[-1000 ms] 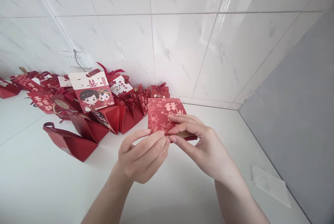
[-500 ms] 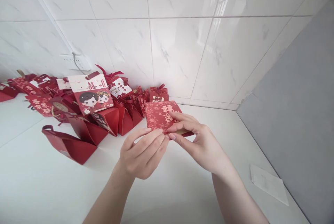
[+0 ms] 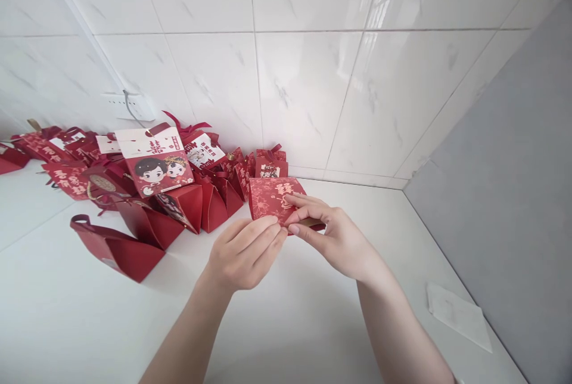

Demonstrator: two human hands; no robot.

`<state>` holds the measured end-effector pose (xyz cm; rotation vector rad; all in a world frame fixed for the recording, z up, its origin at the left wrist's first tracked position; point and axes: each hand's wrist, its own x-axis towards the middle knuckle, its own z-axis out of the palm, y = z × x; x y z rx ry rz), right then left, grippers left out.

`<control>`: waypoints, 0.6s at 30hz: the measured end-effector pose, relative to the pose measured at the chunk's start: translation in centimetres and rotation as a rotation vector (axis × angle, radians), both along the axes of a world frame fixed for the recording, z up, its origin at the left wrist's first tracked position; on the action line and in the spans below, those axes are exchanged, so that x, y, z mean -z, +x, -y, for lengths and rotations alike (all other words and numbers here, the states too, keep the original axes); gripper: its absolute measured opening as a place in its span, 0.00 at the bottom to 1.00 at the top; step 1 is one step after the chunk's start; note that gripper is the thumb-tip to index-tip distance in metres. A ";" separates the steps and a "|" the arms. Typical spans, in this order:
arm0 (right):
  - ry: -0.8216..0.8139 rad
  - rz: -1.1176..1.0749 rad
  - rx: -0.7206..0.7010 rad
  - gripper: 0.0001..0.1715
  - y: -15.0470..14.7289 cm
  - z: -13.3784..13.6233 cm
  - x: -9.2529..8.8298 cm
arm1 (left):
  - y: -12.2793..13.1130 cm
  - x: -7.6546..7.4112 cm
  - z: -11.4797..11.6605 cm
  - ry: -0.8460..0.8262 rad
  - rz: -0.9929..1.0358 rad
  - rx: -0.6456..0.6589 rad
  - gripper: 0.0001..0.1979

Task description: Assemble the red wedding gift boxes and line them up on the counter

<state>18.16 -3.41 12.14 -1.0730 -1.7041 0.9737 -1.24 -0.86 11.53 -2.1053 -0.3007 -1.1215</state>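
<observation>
Both my hands hold a small red paper box (image 3: pixel 270 198) with gold lettering and a flower pattern, just above the white counter (image 3: pixel 89 318). My right hand (image 3: pixel 328 235) grips its right side, fingers over the top and thumb underneath. My left hand (image 3: pixel 243 253) has its fingers curled, with the fingertips pinching the box's near edge. The box's underside is hidden.
A heap of red gift boxes (image 3: pixel 179 193) with ribbons lies at the back left against the tiled wall, one with a cartoon couple (image 3: pixel 156 160). A red box (image 3: pixel 116 248) lies on its side nearer. A white paper sheet (image 3: pixel 458 315) lies by the grey wall on the right.
The red box and both hands have moved slightly away from me and lower, and the box tilts flatter. Both hands keep hold of it.
</observation>
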 end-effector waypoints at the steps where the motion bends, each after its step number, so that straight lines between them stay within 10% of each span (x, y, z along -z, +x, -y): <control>1: -0.023 -0.008 -0.015 0.07 0.0 -0.2 0.1 | 0.0 0.0 -0.1 -0.004 0.003 0.002 0.06; 18: -0.291 -0.011 -0.348 0.15 1.9 -2.0 1.1 | -0.6 0.1 -0.1 -0.495 -0.209 -0.043 0.06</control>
